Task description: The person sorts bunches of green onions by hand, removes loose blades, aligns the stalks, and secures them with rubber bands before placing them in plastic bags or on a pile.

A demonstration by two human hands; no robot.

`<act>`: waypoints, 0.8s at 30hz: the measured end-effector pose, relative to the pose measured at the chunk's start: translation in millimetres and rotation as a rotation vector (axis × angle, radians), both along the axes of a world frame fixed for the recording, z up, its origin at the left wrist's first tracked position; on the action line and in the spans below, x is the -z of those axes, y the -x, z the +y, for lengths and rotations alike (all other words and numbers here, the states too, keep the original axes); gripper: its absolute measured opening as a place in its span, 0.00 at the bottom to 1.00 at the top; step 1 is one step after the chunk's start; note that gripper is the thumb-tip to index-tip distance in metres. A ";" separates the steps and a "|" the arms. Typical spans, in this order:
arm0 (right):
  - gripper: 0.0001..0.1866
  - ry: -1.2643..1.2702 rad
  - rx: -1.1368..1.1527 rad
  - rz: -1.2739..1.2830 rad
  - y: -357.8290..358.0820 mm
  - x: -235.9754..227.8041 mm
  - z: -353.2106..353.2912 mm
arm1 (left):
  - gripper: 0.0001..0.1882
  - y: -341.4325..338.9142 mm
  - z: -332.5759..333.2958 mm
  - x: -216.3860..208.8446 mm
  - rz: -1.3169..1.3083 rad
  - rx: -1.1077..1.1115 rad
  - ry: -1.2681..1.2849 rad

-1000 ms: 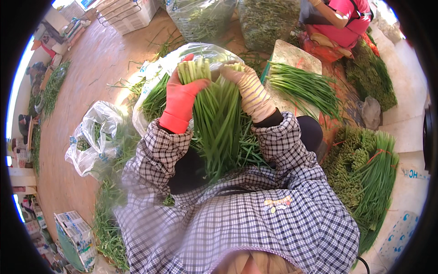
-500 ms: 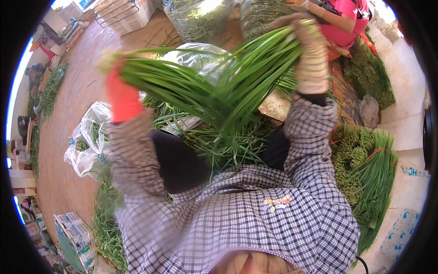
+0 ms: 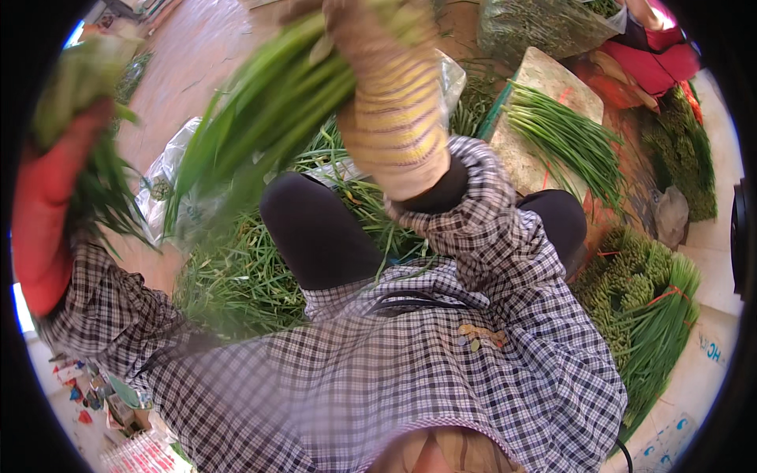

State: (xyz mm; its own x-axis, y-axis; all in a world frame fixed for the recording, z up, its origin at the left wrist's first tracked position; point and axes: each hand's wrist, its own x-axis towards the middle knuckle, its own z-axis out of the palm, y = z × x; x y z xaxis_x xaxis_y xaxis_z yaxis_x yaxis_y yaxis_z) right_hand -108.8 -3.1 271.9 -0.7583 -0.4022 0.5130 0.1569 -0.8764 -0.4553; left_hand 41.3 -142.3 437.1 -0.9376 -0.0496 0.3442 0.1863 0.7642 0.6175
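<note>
Fingers point(image 3: 93, 126): left red-gloved hand point(image 3: 49, 193) wrapped round green bunch point(image 3: 83, 71) | right striped-gloved hand point(image 3: 386, 91) gripping another bunch point(image 3: 272, 110) | both near one end, presumably letting leaves point(image 3: 229, 150) trail loose

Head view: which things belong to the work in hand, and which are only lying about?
In the work:
green bundle in left hand
second bundle in right hand
probably, stalks on board

Seemingly lying about:
loose leaves
crumpled bag at right
</note>
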 end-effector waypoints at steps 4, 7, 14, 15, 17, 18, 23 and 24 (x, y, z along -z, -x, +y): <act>0.09 -0.297 -0.516 -0.528 -32.1 55.6 11.1 | 0.34 18.5 25.3 78.7 -0.397 -0.276 -0.638; 0.14 -0.467 -0.495 -0.705 -24.3 119.4 48.1 | 0.33 57.4 31.6 213.4 -0.522 -0.104 -1.271; 0.17 -0.602 -0.333 -0.780 4.9 169.0 138.4 | 0.38 69.5 99.9 381.7 -0.416 0.092 -1.466; 0.20 -0.661 -0.335 -0.708 10.1 170.4 147.2 | 0.44 55.2 99.3 365.0 -0.589 0.297 -1.449; 0.32 -0.734 -0.364 -0.657 10.9 180.3 159.0 | 0.49 26.6 100.3 383.2 -0.824 0.371 -1.481; 0.32 -0.728 -0.366 -0.663 11.7 172.2 156.2 | 0.45 21.3 95.4 385.6 -0.904 0.325 -1.564; 0.48 -0.897 -0.285 -0.080 38.0 149.1 157.3 | 0.34 -20.4 99.0 432.9 -0.716 0.420 -2.453; 0.48 -0.889 -0.161 0.064 47.2 149.8 157.5 | 0.34 -23.0 101.0 438.0 -0.712 0.422 -2.458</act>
